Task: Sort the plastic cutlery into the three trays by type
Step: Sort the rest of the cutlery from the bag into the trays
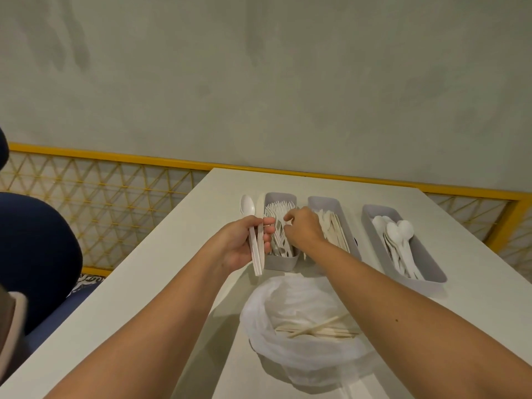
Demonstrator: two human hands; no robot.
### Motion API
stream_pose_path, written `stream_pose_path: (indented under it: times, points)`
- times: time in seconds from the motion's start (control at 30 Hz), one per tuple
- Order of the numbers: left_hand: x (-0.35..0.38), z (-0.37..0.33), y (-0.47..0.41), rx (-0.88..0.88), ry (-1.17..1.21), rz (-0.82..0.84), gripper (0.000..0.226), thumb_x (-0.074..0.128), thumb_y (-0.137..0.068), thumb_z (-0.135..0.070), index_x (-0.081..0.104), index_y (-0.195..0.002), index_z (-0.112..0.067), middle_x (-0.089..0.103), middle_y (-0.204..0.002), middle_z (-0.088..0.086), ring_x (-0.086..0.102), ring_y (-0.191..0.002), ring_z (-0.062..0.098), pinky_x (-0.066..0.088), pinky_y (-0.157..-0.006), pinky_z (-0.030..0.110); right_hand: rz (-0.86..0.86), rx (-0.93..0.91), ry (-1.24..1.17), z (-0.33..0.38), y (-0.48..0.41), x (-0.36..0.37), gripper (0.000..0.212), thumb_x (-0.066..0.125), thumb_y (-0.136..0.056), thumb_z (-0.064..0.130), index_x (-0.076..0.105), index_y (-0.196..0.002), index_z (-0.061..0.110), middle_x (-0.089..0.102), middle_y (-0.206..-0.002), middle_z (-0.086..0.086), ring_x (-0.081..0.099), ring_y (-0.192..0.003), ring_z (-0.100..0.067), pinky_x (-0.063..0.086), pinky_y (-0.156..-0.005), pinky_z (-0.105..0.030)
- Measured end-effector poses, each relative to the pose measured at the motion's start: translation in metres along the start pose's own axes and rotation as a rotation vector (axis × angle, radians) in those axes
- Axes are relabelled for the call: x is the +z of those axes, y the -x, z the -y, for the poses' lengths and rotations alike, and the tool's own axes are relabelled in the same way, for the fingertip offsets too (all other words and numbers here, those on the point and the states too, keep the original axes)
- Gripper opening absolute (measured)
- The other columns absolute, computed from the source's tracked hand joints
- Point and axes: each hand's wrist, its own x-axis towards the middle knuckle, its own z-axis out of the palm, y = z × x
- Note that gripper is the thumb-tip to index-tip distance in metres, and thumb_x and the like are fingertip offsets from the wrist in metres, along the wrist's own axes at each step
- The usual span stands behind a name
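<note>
White tabletop (172,283) fills the lower half of my head view. At 6 o'clock sits a crumpled clear plastic bag (288,355), mouth open, with the unsorted cutlery (316,329) lying inside, mostly long cream handles. Three grey trays stand in a row at 12 to 2 o'clock from the bag: fork tray (280,262) at 12, knife tray (322,201) just beside it, spoon tray (426,280) set apart at 2. Forks (277,214), knives (334,226) and spoons (400,234) are each in their own tray, so I judge the sort well under way but not finished. Left hand (244,243), at 9 o'clock of the fork tray, is clamped on a white spoon (248,204), bowl pointing away at 12, with at least one more handle gripped alongside; its type I cannot tell. Right hand (305,228) hangs over the fork tray with fingers curled down among the tines; whether it pinches a fork or has let go I cannot tell from here. Step in hand, as I read it: placing a fork. Next move calls for carrying the spoon across the other two trays to 2 o'clock, and keeping the extra handle separate so it goes into its right tray.
</note>
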Motion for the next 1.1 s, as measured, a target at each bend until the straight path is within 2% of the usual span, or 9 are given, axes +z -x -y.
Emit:
stream_pose_path:
  times: [0.1,0.23,0.37,0.53,0.67,0.77,0.87,0.97,1.1]
  points:
    - [0.005,0.002,0.0,0.012,0.037,-0.009,0.025,0.034,-0.097,-0.009,0.058,-0.093,-0.001,0.061,-0.063,0.007,0.052,-0.054,0.015,0.05,-0.048,0.021,-0.023,-0.061,-0.178,0.009,0.011,-0.018,0.02,0.051,-0.089,0.004,0.066,-0.102,0.008,0.062,-0.095,-0.006,0.056,-0.089,-0.021,0.047,-0.076,-0.028]
    - [0.015,0.003,-0.003,0.047,0.1,-0.034,0.025,0.034,-0.098,-0.007,0.058,-0.095,0.001,0.067,-0.066,0.01,0.063,-0.056,0.015,0.056,-0.058,0.025,-0.008,-0.141,-0.307,0.02,0.031,-0.041,0.011,0.05,-0.093,0.014,0.057,-0.084,0.014,0.047,-0.063,0.007,0.048,-0.061,-0.01,0.038,-0.054,-0.018]
    - [0.029,0.008,-0.001,0.084,0.112,-0.036,0.026,0.033,-0.099,-0.005,0.055,-0.088,0.004,0.067,-0.056,0.01,0.067,-0.049,0.016,0.056,-0.061,0.028,0.113,-0.176,-0.227,0.016,0.043,-0.046,0.014,0.06,-0.089,0.021,0.07,-0.091,0.012,0.053,-0.067,0.008,0.054,-0.063,-0.009,0.051,-0.067,-0.028]
    - [0.045,0.013,-0.002,0.052,0.058,-0.064,0.025,0.036,-0.098,-0.008,0.058,-0.089,-0.001,0.062,-0.076,0.013,0.059,-0.07,0.02,0.05,-0.067,0.029,0.121,-0.092,-0.185,0.008,0.046,-0.054,0.022,0.063,-0.088,0.028,0.074,-0.095,0.011,0.057,-0.116,-0.007,0.059,-0.101,-0.023,0.051,-0.087,-0.034]
    - [0.061,0.018,-0.002,0.037,0.023,-0.03,0.024,0.037,-0.098,-0.008,0.059,-0.093,-0.001,0.063,-0.076,0.013,0.063,-0.065,0.019,0.054,-0.059,0.029,0.315,0.001,-0.35,0.0,0.049,-0.07,0.025,0.056,-0.092,0.016,0.063,-0.068,0.013,0.069,-0.093,-0.009,0.06,-0.074,-0.018,0.047,-0.064,-0.021]
    - [0.065,0.018,-0.006,0.016,0.003,0.015,0.02,0.042,-0.096,-0.007,0.057,-0.107,0.001,0.062,-0.081,0.014,0.064,-0.065,0.022,0.058,-0.051,0.031,0.291,0.102,-0.485,-0.014,0.043,-0.081,0.015,0.053,-0.094,0.015,0.063,-0.085,0.011,0.058,-0.07,0.0,0.053,-0.059,-0.01,0.041,-0.048,-0.016]
    - [0.064,0.019,-0.011,-0.01,-0.037,-0.014,0.011,0.049,-0.094,-0.008,0.058,-0.095,-0.002,0.056,-0.076,0.011,0.062,-0.06,0.019,0.058,-0.055,0.031,0.115,0.174,-0.464,-0.038,0.027,-0.088,0.018,0.053,-0.094,0.017,0.059,-0.08,0.008,0.05,-0.065,-0.004,0.045,-0.057,-0.014,0.038,-0.054,-0.024]
    - [0.066,0.021,-0.011,-0.014,-0.077,-0.037,0.023,0.044,-0.099,-0.022,0.055,-0.087,-0.005,0.045,-0.065,0.004,0.043,-0.046,0.011,0.043,-0.038,0.018,0.043,0.218,-0.336,-0.063,0.014,-0.089,0.018,0.052,-0.092,0.01,0.062,-0.078,0.003,0.055,-0.073,-0.01,0.051,-0.067,-0.021,0.044,-0.061,-0.031]
    - [0.069,0.024,-0.016,-0.029,-0.07,-0.026,0.036,0.035,-0.1,-0.037,0.049,-0.079,-0.01,0.039,-0.059,0.002,0.032,-0.033,0.009,0.028,-0.034,0.014,0.008,0.242,-0.219,-0.081,0.007,-0.079,0.024,0.052,-0.09,0.002,0.055,-0.114,0.003,0.061,-0.101,-0.015,0.058,-0.094,-0.03,0.046,-0.074,-0.033]
